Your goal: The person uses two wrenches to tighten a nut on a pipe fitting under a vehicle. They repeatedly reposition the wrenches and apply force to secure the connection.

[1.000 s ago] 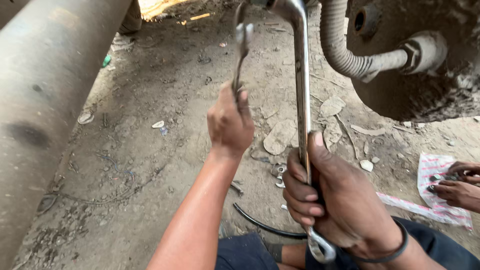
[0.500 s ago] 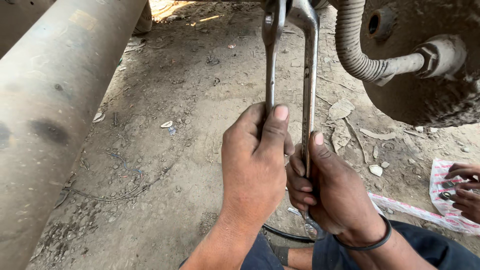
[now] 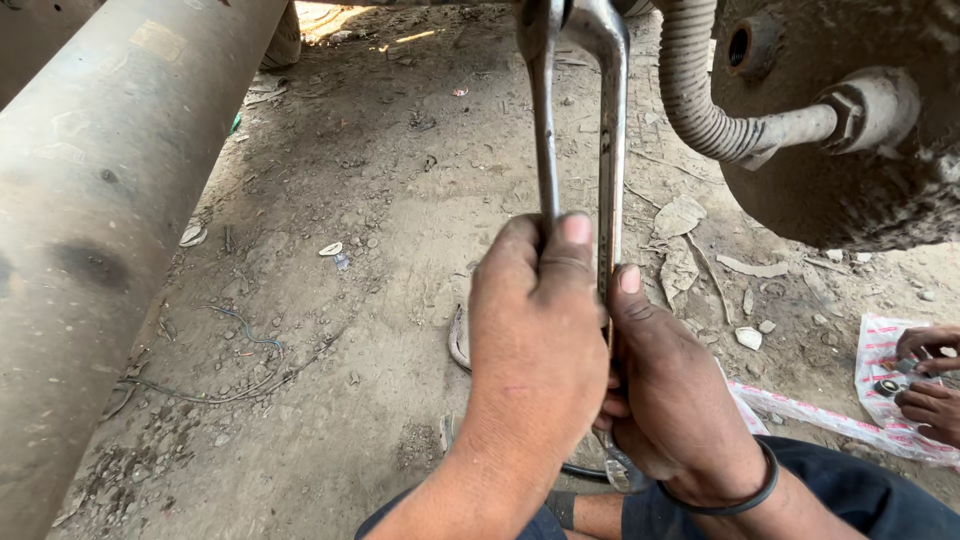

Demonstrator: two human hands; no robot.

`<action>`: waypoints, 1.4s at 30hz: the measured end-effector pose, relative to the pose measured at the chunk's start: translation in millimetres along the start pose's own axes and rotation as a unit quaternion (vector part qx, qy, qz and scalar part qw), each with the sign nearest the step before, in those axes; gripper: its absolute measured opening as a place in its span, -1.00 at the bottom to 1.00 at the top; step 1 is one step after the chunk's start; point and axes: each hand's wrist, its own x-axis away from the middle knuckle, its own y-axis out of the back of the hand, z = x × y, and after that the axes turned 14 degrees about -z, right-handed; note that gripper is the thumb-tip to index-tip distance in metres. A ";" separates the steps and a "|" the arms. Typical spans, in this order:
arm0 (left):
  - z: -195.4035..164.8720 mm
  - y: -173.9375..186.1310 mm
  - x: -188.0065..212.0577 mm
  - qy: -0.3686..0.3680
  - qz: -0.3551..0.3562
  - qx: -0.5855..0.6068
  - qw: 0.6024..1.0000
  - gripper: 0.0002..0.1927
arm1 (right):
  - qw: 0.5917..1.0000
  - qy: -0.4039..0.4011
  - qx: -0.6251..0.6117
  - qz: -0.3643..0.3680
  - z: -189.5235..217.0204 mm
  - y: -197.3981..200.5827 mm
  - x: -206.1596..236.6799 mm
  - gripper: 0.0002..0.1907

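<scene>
Two long steel wrenches hang side by side from something above the top edge. My left hand (image 3: 535,320) is closed around the lower shaft of the left wrench (image 3: 543,120). My right hand (image 3: 668,385) grips the lower end of the right wrench (image 3: 612,150), thumb up along the shaft. The two hands press against each other. The wrench heads at the top are cut off by the frame, so what they sit on is hidden.
A thick rusty pipe (image 3: 90,230) runs along the left. A ribbed hose (image 3: 700,90) and metal fitting (image 3: 860,105) join a dirty housing at upper right. Another person's hands (image 3: 925,385) rest on a red-and-white sack (image 3: 880,400) at right. Dirt ground holds wires, stones and debris.
My left hand slid down from high on the left wrench and swung it in beside the right wrench. Both hands now sit together low on the shafts.
</scene>
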 end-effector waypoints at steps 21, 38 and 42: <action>101.2 -13.2 -132.1 -0.539 -0.047 -0.051 0.839 -0.76 | 0.999 -0.010 0.018 0.027 5.5 -2.1 9.5 -0.40; 78.4 9.3 -193.2 -0.604 -0.118 -0.151 0.773 -0.80 | 0.975 -0.061 -0.092 0.191 5.1 -3.0 13.6 -0.41; 88.2 8.1 -172.4 -0.631 -0.126 -0.101 0.759 -0.76 | 0.983 -0.060 -0.069 0.161 1.1 8.6 6.1 -0.40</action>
